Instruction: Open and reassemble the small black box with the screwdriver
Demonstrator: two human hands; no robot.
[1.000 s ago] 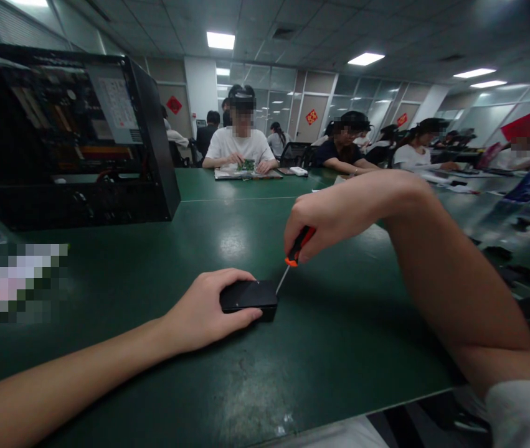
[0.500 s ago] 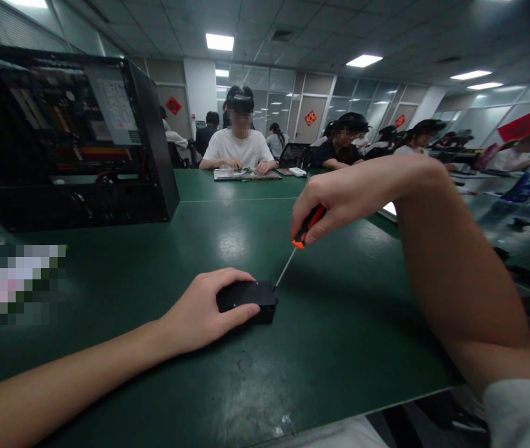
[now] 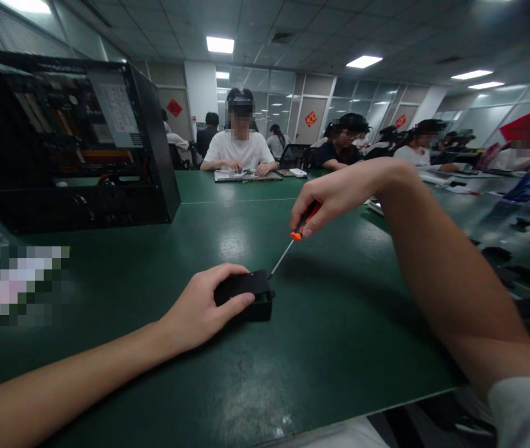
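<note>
While the left hand (image 3: 199, 311) clamps the small black box (image 3: 245, 294) flat on the green table (image 3: 339, 336), fingers curled over its lid, the right hand (image 3: 334, 202) pinches the orange-handled screwdriver (image 3: 293, 242), its tip at the box's far right corner; levered at that slant, I'd judge the blade could slip off and jab the left fingers, or crack the lid; the table runs long, an open computer case (image 3: 73, 143) standing at the left, other people seated at the far end under ceiling lights.

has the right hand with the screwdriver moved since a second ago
Yes. The right hand has lifted the screwdriver up and back, away from the black box toward the table seam.
</note>
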